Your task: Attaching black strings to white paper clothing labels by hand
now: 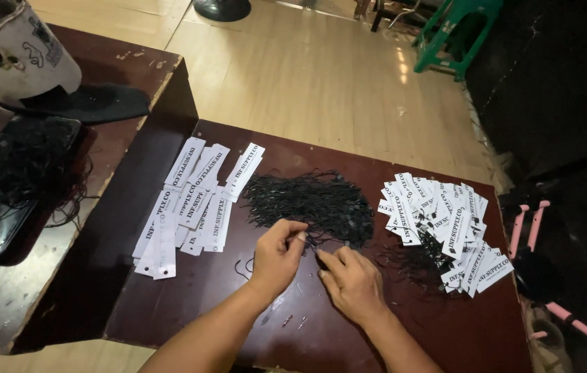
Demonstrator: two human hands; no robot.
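Black string [311, 243] being pinched between left hand [276, 257] and right hand [352, 283], fingers curled shut (grip on it seemingly shared), black string pile [307, 200] just beyond, white tags [190, 204] and threaded tags [445, 224] flanking, dark table [445, 331] edge near.

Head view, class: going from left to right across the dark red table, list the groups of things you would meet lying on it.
Loose white paper tags → pile of black string loops → heap of white tags with black strings attached.
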